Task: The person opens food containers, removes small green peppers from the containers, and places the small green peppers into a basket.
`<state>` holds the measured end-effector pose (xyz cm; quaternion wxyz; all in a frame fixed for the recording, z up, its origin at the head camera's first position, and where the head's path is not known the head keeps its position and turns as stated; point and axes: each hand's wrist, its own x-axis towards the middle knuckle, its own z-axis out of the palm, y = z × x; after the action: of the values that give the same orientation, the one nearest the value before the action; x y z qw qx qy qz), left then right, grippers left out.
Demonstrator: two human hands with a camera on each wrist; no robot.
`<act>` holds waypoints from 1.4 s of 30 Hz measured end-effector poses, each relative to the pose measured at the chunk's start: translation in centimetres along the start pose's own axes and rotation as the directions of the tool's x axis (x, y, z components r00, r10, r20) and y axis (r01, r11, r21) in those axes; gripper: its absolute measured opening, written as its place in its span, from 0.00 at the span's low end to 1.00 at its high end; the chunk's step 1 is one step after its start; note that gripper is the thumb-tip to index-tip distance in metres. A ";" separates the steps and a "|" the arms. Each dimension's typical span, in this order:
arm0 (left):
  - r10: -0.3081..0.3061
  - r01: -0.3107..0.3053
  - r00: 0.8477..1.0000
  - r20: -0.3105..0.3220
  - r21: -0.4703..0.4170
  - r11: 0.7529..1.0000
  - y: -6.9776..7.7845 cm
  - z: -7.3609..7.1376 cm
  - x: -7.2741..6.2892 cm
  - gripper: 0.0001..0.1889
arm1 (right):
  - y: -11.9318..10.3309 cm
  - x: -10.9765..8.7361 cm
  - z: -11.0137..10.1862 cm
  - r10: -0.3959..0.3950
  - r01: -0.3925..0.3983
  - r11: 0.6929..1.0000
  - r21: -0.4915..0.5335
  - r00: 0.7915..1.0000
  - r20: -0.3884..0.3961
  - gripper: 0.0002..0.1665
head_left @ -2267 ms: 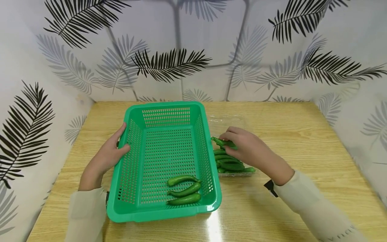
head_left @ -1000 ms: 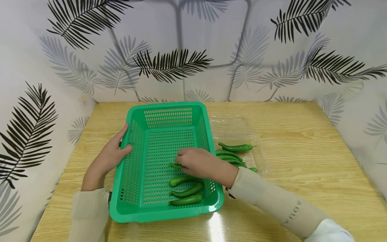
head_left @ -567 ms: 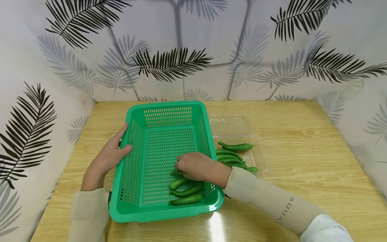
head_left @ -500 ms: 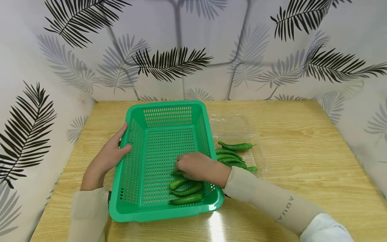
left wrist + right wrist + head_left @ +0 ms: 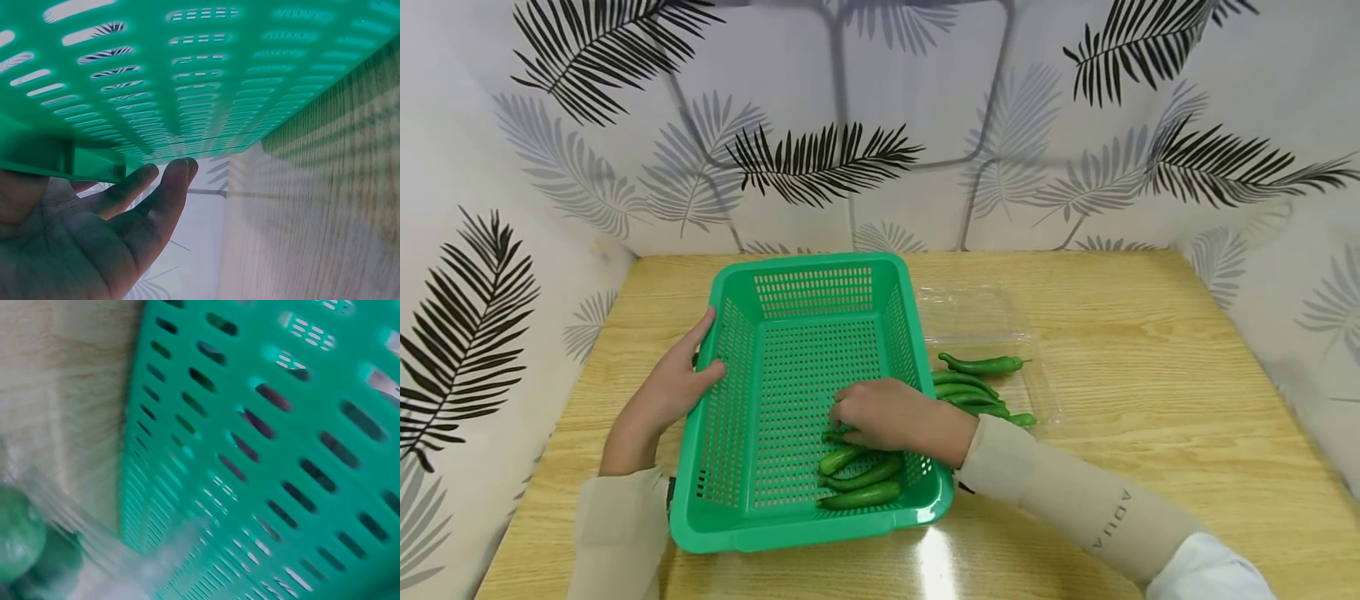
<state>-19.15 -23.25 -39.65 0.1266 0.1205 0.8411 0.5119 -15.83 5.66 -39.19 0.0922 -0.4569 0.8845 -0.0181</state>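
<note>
In the head view a green plastic basket stands on the table, its floor and walls slotted. My left hand grips its left rim, thumb over the inside and fingers along the outer wall; the left wrist view shows those fingers beneath the rim. Inside the basket, my right hand holds a green chili pepper, mostly hidden under the fingers. Just in front of it lie three more green chili peppers. The right wrist view shows the outside of the basket wall, not the right hand clearly.
Right of the basket lies an opened clear plastic box, its lid folded back. Several green peppers rest in it, partly hidden by the basket. A leaf-patterned wall rises behind the wooden table.
My right hand has moved left from the plastic box into the basket with a pepper, then slightly lower toward the other peppers. The left hand has stayed on the rim.
</note>
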 end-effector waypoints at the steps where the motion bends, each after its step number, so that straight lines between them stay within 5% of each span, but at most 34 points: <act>1: 0.000 0.000 1.000 0.001 -0.002 1.000 0.0 0.0 0.0 0.41 | 0.1 -0.2 -0.3 -0.006 0.006 1.000 0.014 1.000 -0.025 0.11; 6: 0.001 -0.001 1.000 -0.003 0.019 1.000 -0.1 -0.1 0.2 0.41 | 0.9 -1.5 -2.1 -0.013 0.028 0.996 0.080 0.984 -0.175 0.10; 12: -0.006 0.006 1.000 -0.009 0.027 1.000 0.0 -0.1 0.0 0.41 | 2.7 -3.7 -3.1 -0.031 0.077 0.990 0.120 0.936 -0.350 0.09; 18: -0.007 0.008 1.000 -0.011 0.032 0.999 0.0 -0.1 -0.1 0.41 | 4.8 -6.1 -3.9 -0.019 0.093 0.984 0.152 0.902 -0.431 0.11; 24: -0.009 0.010 1.000 -0.014 0.042 0.999 0.0 -0.1 0.0 0.41 | 7.0 -8.4 -3.8 0.092 -0.012 0.980 0.197 0.910 -0.404 0.10; 32: -0.003 0.003 1.000 -0.014 0.052 0.999 0.0 -0.1 0.0 0.41 | 10.2 -10.7 -1.1 0.244 -0.197 0.962 0.191 0.932 -0.267 0.14; 42: -0.002 0.003 1.000 -0.005 0.015 1.000 -0.1 0.0 0.1 0.41 | 12.4 -12.3 1.4 0.330 -0.300 0.940 0.162 0.920 -0.213 0.16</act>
<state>-19.28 -23.28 -39.78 0.1241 0.1191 0.8454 0.5057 -18.60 22.97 -40.22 0.0166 -0.2961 0.9483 -0.1134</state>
